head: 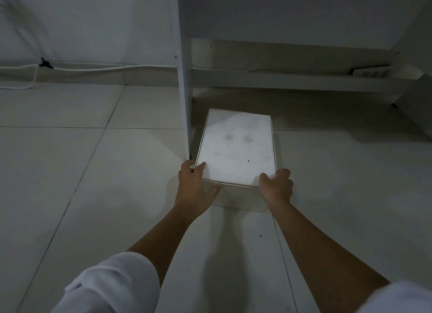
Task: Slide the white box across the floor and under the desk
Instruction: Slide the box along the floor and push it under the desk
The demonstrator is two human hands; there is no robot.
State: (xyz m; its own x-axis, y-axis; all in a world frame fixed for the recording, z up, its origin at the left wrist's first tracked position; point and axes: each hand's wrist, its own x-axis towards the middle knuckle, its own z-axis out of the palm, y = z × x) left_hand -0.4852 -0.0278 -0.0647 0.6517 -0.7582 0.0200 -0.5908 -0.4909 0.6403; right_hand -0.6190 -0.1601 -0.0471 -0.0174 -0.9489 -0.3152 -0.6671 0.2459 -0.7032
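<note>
Where it rests on the floor tiles (70, 172), white box (237, 149): smudged lid; left hand (195, 186) and right hand (277, 186) gripping near corners.

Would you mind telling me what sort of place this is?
Probably a home or office room: a white desk on a tiled floor, with a power strip and a cable along the wall.

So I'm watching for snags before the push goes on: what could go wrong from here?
The white box runs very close beside the desk side panel; its left corner or the left hand could catch or get pinched there. Farther in, a power strip and cable lie along the wall, so pushing too deep might hit them. The right hand grips only the near corner, so the box may skew.
</note>
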